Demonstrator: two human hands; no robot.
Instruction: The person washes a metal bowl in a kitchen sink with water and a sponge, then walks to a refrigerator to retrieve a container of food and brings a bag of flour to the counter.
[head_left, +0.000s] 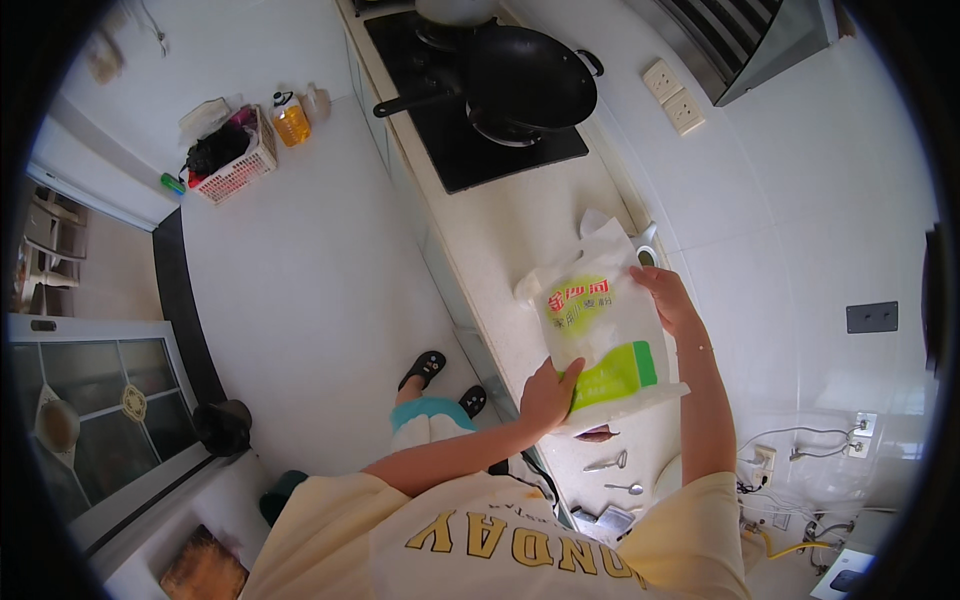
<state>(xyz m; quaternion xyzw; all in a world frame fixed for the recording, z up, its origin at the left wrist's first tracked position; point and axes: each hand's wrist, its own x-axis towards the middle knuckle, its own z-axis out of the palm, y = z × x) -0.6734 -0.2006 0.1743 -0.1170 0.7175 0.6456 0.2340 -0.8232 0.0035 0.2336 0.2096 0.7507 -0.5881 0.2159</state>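
A white and green plastic flour bag (611, 322) with printed writing is held up over the pale countertop (517, 217). My left hand (551, 394) grips its lower left side, the thumb lying across the front. With its fingers at the upper right edge, my right hand (666, 296) pinches the bag. Part of a pale rounded item (527, 288) shows past the bag's left side; I cannot tell what it is. By the wall, a white spouted vessel (646, 244) is partly covered by the bag.
A black wok (532, 79) rests on the black cooktop (480, 169). On the counter near me lie a peeler (607, 461) and a spoon (626, 488). A basket (240, 176) and an oil jug (291, 120) stand on the floor. Cables (802, 431) run along the right wall.
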